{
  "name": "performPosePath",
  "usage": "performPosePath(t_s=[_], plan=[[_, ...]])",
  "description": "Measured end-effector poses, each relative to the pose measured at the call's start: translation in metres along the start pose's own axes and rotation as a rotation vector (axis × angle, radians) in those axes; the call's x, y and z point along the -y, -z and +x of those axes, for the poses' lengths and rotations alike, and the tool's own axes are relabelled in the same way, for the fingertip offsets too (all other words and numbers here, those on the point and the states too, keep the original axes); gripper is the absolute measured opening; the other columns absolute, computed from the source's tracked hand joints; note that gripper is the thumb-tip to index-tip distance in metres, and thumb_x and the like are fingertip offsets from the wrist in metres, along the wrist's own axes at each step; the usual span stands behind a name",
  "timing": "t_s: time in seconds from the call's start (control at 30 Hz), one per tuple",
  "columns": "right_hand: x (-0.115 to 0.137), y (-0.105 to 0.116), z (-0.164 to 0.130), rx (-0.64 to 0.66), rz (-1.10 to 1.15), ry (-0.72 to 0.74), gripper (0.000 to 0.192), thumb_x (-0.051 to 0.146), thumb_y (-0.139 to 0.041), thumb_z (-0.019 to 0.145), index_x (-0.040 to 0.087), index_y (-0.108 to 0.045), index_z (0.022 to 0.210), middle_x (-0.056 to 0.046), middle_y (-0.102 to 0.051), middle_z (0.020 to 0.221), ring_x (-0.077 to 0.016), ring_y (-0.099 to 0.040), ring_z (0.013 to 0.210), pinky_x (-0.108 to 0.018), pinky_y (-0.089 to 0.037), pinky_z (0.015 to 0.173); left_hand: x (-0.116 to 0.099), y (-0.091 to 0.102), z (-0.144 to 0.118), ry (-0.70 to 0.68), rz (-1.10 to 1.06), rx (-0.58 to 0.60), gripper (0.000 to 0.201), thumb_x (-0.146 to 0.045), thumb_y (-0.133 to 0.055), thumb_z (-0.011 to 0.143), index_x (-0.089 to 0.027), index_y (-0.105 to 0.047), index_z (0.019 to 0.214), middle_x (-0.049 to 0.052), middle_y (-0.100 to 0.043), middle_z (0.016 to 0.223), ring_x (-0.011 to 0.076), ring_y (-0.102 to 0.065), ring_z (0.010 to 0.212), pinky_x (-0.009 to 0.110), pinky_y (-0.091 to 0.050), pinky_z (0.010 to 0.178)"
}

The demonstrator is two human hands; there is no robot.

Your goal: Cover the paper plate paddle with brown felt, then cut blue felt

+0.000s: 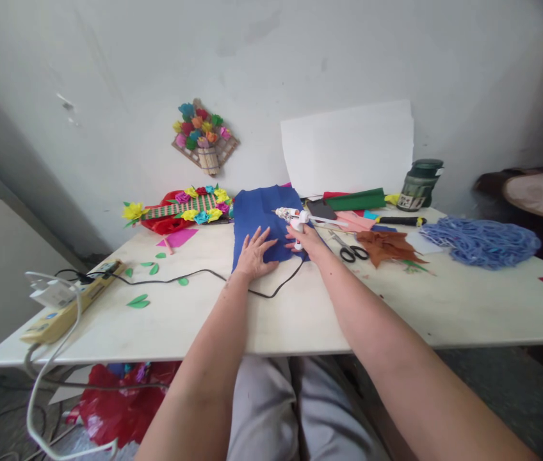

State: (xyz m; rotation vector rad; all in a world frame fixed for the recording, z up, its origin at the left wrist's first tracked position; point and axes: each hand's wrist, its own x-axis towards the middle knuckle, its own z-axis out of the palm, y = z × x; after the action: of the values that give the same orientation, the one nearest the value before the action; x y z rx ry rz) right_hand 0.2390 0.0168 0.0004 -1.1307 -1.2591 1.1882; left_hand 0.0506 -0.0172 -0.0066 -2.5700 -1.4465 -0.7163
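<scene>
Head view: the left hand (256, 255) lies flat and open, fingers spread, pressing on the near end of a blue felt sheet (262, 214) spread on the white table (300, 307). Just to its right, the right hand (306, 238) is closed around the handle of a white glue gun (293, 218), whose nozzle points left over the felt, a little beyond the left hand's fingertips. The gun's black cord (194, 275) runs from under the right hand, loops just in front of the left wrist and trails away to the left toward a yellowish power strip (67, 307) near the table edge. Between the cord and that strip lie small green leaf cutouts (138, 301). To the right of the right hand, close by, rest black-handled scissors (352, 251), then a brown felt piece (387, 246), and farther right a heap of blue yarn (483, 240). Beyond the left hand, to its left, sits a frame decorated with paper flowers (189, 208). Past the right hand stand a green felt roll (355, 200) and a dark jar (419, 184).
</scene>
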Motion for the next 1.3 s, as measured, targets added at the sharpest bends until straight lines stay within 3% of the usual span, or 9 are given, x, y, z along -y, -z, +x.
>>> performPosePath(t_s=[0.1,0.3,0.57,0.77,0.97,1.3], plan=[[0.000,0.001,0.000,-0.010,-0.017,0.006,0.043,0.042,-0.062,0.079,0.019,-0.055,0.114,-0.010,-0.067,0.100,-0.0141,-0.066,0.058,-0.020,-0.048,0.044,-0.001,0.005,-0.002,0.003,-0.015,0.016,0.054,-0.028,-0.064,0.065,-0.025,-0.059,0.119,0.004,-0.042,0.142,0.0265,-0.030,0.135,0.047,-0.014,0.112],[0.000,0.002,0.000,-0.002,-0.006,0.061,0.039,0.038,-0.063,0.078,0.017,-0.058,0.111,-0.010,-0.068,0.097,-0.0120,-0.065,0.055,-0.018,-0.046,0.041,0.004,0.003,-0.004,0.019,-0.112,0.077,0.054,-0.018,-0.059,0.064,-0.017,-0.059,0.118,0.009,-0.043,0.141,0.0239,-0.037,0.131,0.040,-0.026,0.110],[-0.004,0.001,0.004,-0.031,0.119,0.168,0.028,0.031,-0.067,0.076,0.015,-0.061,0.098,-0.005,-0.068,0.086,-0.0115,-0.064,0.057,-0.023,-0.055,0.055,0.004,0.006,-0.007,0.050,-0.134,0.078,0.052,-0.043,-0.065,0.070,-0.025,-0.059,0.118,0.005,-0.043,0.141,0.0255,-0.035,0.132,0.047,-0.020,0.111],[0.000,0.002,-0.001,-0.010,0.047,0.111,0.031,0.034,-0.064,0.078,0.015,-0.059,0.102,-0.008,-0.068,0.092,-0.0125,-0.066,0.058,-0.018,-0.049,0.044,0.003,0.007,-0.007,0.073,-0.119,0.073,0.050,-0.038,-0.067,0.070,-0.027,-0.060,0.118,0.003,-0.044,0.140,0.0256,-0.036,0.132,0.047,-0.020,0.111],[0.005,0.001,-0.009,0.071,-0.073,0.146,0.041,0.045,-0.061,0.079,0.018,-0.057,0.109,-0.010,-0.067,0.105,-0.0149,-0.067,0.062,-0.014,-0.036,0.030,0.004,0.005,-0.005,0.078,-0.147,0.059,0.036,-0.038,-0.066,0.072,-0.028,-0.068,0.106,0.004,-0.046,0.138,0.0260,-0.038,0.131,0.047,-0.023,0.110],[0.017,0.017,-0.021,0.425,0.012,-0.014,0.048,0.048,-0.062,0.079,0.023,-0.052,0.119,-0.012,-0.060,0.122,-0.0236,-0.069,0.079,-0.025,-0.055,0.043,0.010,-0.002,-0.004,0.110,-0.262,0.017,0.012,-0.028,-0.063,0.075,-0.026,-0.073,0.081,0.002,-0.049,0.135,0.0238,-0.039,0.130,0.047,-0.024,0.110]])
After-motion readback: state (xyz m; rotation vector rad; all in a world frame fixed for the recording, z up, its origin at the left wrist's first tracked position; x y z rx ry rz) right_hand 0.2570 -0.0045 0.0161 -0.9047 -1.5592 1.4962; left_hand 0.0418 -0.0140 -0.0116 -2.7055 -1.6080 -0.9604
